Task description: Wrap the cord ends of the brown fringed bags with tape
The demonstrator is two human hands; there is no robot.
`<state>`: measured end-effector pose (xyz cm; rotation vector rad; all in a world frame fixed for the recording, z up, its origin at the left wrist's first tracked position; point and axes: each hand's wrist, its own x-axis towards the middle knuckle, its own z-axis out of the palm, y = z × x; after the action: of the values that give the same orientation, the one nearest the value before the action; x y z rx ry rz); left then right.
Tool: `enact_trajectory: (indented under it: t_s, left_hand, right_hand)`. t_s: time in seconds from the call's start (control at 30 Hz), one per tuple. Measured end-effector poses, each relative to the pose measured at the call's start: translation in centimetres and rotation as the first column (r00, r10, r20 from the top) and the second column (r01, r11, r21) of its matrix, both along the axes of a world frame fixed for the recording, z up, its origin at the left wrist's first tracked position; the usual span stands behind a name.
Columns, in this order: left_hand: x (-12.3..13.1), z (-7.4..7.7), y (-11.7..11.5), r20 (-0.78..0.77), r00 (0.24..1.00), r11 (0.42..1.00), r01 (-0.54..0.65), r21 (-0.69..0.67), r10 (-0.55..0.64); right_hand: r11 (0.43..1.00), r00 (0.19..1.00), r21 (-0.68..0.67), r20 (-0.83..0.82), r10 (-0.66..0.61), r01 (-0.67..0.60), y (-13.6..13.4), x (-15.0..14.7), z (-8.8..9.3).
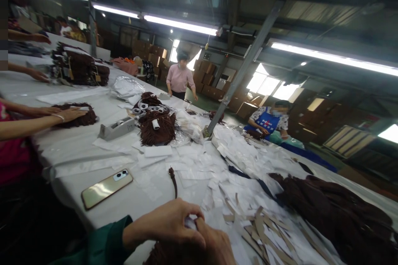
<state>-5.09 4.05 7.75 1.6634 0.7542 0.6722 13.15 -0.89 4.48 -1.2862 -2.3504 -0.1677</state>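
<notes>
My left hand (168, 223) sits at the bottom edge in a green sleeve, its fingers curled in a pinch over a small white piece (190, 222). My right hand (214, 244) presses against it from the right, fingers closed on the same piece. Below both hands lies a brown fringed item (158, 254), partly cut off by the frame. A thin brown strap (173, 181) lies on the white table (137, 198) just beyond my hands.
A gold phone (107, 188) lies to the left, a tape dispenser (117, 128) further back. White slips and tan paper strips (264, 232) litter the table. Brown fringed piles (336, 211) (157, 126) lie right and centre. Co-workers' arms (40, 120) reach in from the left; two people stand beyond.
</notes>
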Motion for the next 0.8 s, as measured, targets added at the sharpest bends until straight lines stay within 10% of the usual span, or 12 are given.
enact_trajectory:
  t_s: [0.3,0.47,0.6,0.7,0.8]
  left_hand:
    - [2.6,-1.0,-0.8,0.601,0.682,0.881,-0.14,-0.453,0.417]
    - [1.0,-1.8,-0.1,0.454,0.864,0.889,0.017,-0.458,0.218]
    - [-0.4,-1.5,-0.2,0.118,0.987,0.988,0.119,-0.1,-0.107]
    - [0.1,-1.1,-1.0,0.044,0.997,0.998,0.066,-0.02,-0.065]
    - [1.9,-1.3,-1.9,0.328,0.941,0.977,-0.018,-0.212,0.088]
  right_hand:
    - [0.982,0.955,-0.068,-0.23,-0.189,0.178,-0.5,-1.1,-0.9]
    - [0.98,0.976,0.002,-0.095,-0.196,0.197,-1.2,0.2,-2.9]
    - [0.99,0.988,-0.041,-0.076,-0.138,0.135,-1.6,0.7,-3.5]
    - [0.992,0.988,-0.071,-0.107,-0.114,0.107,-1.8,0.4,-3.2]
    - [0.983,0.967,-0.091,-0.187,-0.173,0.158,-2.0,-0.1,-2.5]
